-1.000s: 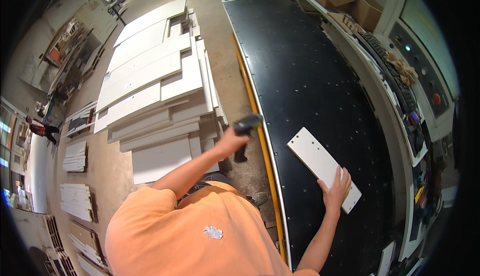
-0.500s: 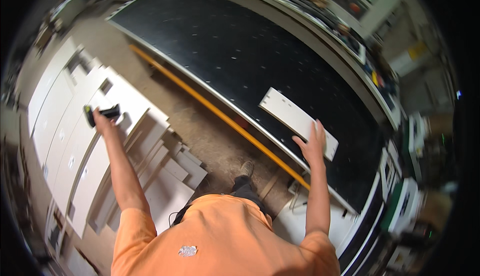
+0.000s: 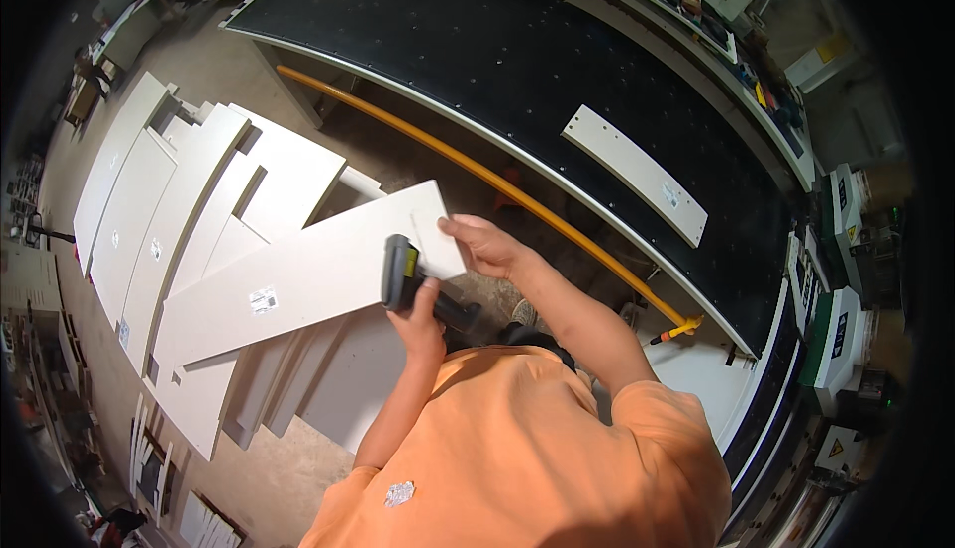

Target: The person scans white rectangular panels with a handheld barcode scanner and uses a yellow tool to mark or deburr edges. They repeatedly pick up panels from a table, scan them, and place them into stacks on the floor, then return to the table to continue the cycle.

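Note:
My right hand [image 3: 487,246] pinches the near end of a long white panel [image 3: 318,274] with a small label on it. That end is lifted, and the other end lies over the stacked panels to my left. A dark handheld barcode scanner [image 3: 400,272] is in my left hand [image 3: 423,323], its head in front of the panel close to my right fingers. Part of the scanner's handle shows beyond my fingers. A short white board [image 3: 637,175] with small holes and a label lies on the black tabletop [image 3: 448,41], apart from both hands.
White panels [image 3: 189,190] lie in uneven, stepped stacks on my left. An orange bar [image 3: 477,180] runs along the table's near side. Machine units [image 3: 836,339] stand at the right, and a shelf with tools [image 3: 761,95] runs behind the table. Someone [image 3: 92,73] is far back left.
My right hand has left the short board and moved left to grip the long panel, whose near end is now raised. My left hand has brought the scanner rightward from above the stack.

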The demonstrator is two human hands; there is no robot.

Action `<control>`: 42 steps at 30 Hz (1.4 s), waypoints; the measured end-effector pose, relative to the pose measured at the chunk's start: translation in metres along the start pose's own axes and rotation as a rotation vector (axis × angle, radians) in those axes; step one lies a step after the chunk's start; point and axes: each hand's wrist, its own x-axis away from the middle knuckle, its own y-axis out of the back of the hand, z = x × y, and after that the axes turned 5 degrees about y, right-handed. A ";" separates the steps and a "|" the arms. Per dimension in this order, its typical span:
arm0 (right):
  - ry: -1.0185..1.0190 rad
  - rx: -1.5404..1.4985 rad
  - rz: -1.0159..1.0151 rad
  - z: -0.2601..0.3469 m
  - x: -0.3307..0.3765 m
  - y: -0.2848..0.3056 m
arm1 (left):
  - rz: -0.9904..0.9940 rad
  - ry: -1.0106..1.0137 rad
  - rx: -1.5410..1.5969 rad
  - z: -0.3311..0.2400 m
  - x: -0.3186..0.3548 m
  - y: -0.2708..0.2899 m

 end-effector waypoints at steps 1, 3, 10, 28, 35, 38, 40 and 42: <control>0.019 0.023 -0.071 -0.002 0.009 0.000 | 0.064 -0.007 -0.041 0.004 0.014 -0.003; 0.056 0.029 -0.339 -0.009 0.032 0.000 | 0.182 0.100 -0.067 0.005 0.029 -0.006; 0.442 -0.016 -0.428 0.026 0.169 0.037 | 0.664 0.026 -0.362 -0.022 0.067 -0.021; 1.067 0.094 -0.881 0.057 0.406 0.185 | 0.728 -0.299 -1.100 -0.092 0.046 -0.220; 1.101 0.072 -0.944 0.052 0.420 0.190 | 0.761 -0.218 -1.208 -0.087 0.037 -0.267; 1.112 0.070 -0.969 0.055 0.416 0.187 | 0.794 -0.233 -1.151 -0.083 0.029 -0.275; 1.137 0.052 -0.962 0.059 0.409 0.183 | 0.820 -0.207 -1.112 -0.081 0.020 -0.278; 1.133 -0.007 -1.039 0.065 0.402 0.181 | 0.846 -0.165 -1.074 -0.075 0.006 -0.280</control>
